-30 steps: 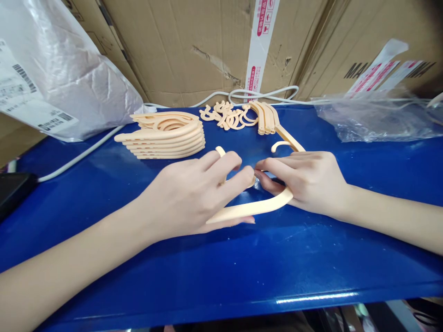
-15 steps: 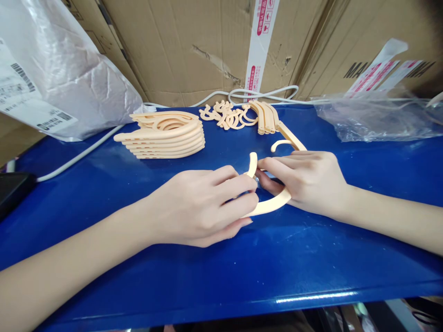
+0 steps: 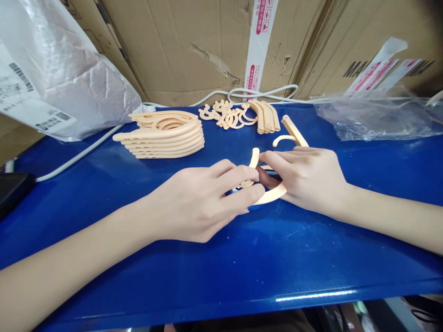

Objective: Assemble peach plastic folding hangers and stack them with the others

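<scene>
Between both hands is a cream plastic clothes hanger [image 3: 272, 195], partly hidden by the fingers. My left hand [image 3: 204, 200] is closed on its curved left end, the index finger and thumb near an upright curved tip. My right hand [image 3: 311, 177] grips the other side, and a straight arm and a small hook stick out beyond its knuckles. The point where the pieces meet is covered by my fingers. Behind my left hand lies a neat stack of cream hangers [image 3: 162, 138]. Loose hooks [image 3: 230, 117] are heaped farther back, with several curved hanger arms [image 3: 265, 117] beside them.
A blue table [image 3: 221, 272] carries everything. Cardboard boxes [image 3: 173, 50] stand along its back edge, with a white cable [image 3: 204, 99] in front. At left leans a silvery-white parcel bag [image 3: 93, 78] near a black object [image 3: 15, 191]. Clear plastic wrap [image 3: 367, 117] lies back right.
The hanger piece and my left fingers have shifted slightly upward and right. My right hand has moved up a little, and the arm beyond it now stands apart from the pile of arms.
</scene>
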`<state>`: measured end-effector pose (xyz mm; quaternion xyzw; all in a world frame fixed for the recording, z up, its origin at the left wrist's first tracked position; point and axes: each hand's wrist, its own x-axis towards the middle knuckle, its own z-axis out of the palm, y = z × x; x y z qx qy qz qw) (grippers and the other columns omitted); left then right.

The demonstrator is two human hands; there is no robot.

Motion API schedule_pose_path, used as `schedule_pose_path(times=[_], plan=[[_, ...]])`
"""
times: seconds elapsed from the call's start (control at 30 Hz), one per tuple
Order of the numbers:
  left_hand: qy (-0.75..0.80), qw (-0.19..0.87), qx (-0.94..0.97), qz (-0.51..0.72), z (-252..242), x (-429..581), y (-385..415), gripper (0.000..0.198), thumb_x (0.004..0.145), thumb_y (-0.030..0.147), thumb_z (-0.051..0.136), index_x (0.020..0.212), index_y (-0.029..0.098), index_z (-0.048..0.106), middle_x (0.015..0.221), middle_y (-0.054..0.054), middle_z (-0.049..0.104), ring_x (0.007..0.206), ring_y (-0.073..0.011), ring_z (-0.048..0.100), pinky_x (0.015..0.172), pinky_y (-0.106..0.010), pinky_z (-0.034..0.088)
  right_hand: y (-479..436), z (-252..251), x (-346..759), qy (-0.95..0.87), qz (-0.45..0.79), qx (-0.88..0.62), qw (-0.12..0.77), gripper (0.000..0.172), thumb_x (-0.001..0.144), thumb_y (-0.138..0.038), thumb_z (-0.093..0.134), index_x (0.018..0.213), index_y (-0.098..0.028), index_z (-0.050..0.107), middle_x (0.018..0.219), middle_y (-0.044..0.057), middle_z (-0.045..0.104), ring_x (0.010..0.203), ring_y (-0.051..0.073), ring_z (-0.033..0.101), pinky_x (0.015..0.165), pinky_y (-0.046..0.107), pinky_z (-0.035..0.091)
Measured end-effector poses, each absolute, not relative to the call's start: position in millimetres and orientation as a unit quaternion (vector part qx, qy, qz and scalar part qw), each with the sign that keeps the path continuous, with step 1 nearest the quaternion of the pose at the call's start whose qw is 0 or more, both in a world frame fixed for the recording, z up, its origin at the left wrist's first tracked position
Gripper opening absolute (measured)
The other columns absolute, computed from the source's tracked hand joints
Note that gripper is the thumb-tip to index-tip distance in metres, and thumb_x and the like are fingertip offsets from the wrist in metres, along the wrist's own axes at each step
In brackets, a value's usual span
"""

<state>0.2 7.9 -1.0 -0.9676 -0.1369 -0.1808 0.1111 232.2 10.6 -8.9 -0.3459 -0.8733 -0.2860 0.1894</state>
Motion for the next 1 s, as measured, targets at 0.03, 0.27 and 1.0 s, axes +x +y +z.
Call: schedule_pose_path(times=[0.03,0.27,1.0], plan=[[-0.139,0.109,-0.968,-0.179,-0.8,0.5,8.1,0.024,0.096,0.019,0.045,0.118,0.014,0.055,0.124,-0.01,0.061,0.097,-0.0219,0.059,0.072,-0.032,0.052,10.6,-9.2,231.8,-0.869,-0.291,-0.351,0.19,0.03,0.097,-0.025,0.043,0.075,-0.017,0.061,0.051,-0.002,0.059,0.045,0.011,0.054,0.049,0.025,0.033],[-0.136,0.1,-0.968,-0.183,0.3,1.8,9.4,0.023,0.095,0.017,0.047,0.114,0.011,0.058,0.112,-0.008,0.067,0.102,-0.024,0.057,0.076,-0.033,0.053,12.3,-14.6,232.5,-0.852,-0.262,-0.41,0.192,0.049,0.094,-0.035,0.046,0.133,-0.006,0.052,0.058,0.0,0.066,0.048,0.015,0.056,0.051,0.027,0.035],[-0.105,0.105,-0.972,-0.183,-3.0,4.1,3.7,0.034,0.091,0.003,0.04,0.119,0.014,0.055,0.124,-0.006,0.064,0.101,-0.0228,0.064,0.073,-0.032,0.054,12.5,-13.3,229.5,-0.864,-0.204,-0.433,0.155,0.034,0.095,-0.038,0.042,0.111,-0.016,0.063,0.064,0.003,0.07,0.055,0.022,0.067,0.047,0.028,0.032]])
